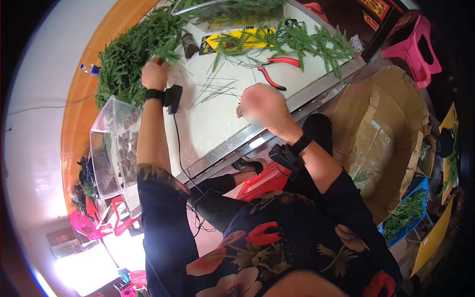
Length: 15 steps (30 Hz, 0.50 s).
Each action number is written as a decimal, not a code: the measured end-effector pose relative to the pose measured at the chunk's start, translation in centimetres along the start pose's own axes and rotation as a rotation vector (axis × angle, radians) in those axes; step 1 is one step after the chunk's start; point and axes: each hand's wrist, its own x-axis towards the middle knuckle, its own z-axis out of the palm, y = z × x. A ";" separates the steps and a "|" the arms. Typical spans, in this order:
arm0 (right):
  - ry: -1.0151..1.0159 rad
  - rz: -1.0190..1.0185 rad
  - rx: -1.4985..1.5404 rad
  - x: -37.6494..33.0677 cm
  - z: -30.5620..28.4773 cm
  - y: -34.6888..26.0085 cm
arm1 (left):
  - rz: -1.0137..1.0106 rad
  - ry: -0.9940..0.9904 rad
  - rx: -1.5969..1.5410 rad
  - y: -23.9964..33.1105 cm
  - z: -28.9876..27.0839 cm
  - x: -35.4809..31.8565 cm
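Two bare hands work over a white counter point(217, 123). The left hand point(155, 74) has its grip closed on a sprig at the edge of the green foliage heap point(131, 59), at the counter's far left corner. The right hand point(267, 106) is raised above the counter's near edge, blurred; whether its grip is closed or holding anything cannot be told. Thin bare stems point(213, 89) lie scattered mid-counter between the hands, and red-handled pliers point(272, 69) lie beyond them beside more green sprigs point(307, 42). A clear plastic bin point(116, 143) stands off the counter's left edge. Each wrist carries a black strap-mounted device. Judged risk: pulling one sprig from the tangled heap could drag neighbouring sprigs off the counter, and the left wrist's trailing cable could sweep the loose stems.
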 end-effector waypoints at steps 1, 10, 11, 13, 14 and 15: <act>-0.011 -0.005 0.006 0.0 0.1 -0.1 | 0.048 0.034 -0.283 -1.5 -0.3 -0.1; 0.009 0.048 0.075 -0.3 -0.6 0.7 | 0.093 -0.186 -1.672 -1.9 -4.0 -13.3; 0.001 0.051 0.098 -0.2 -0.6 0.7 | 0.093 -0.210 -1.761 -2.0 -4.1 -14.7; -0.002 0.065 0.112 -0.3 -0.7 0.2 | 0.097 -0.270 -1.943 -1.9 -3.9 -17.2; -0.001 0.103 0.113 -0.2 -0.5 -0.5 | 0.085 -0.271 -1.950 -2.0 -3.8 -18.4; 0.001 0.142 0.114 -0.1 -0.2 -1.4 | 0.060 -0.258 -1.993 -2.1 -3.8 -19.4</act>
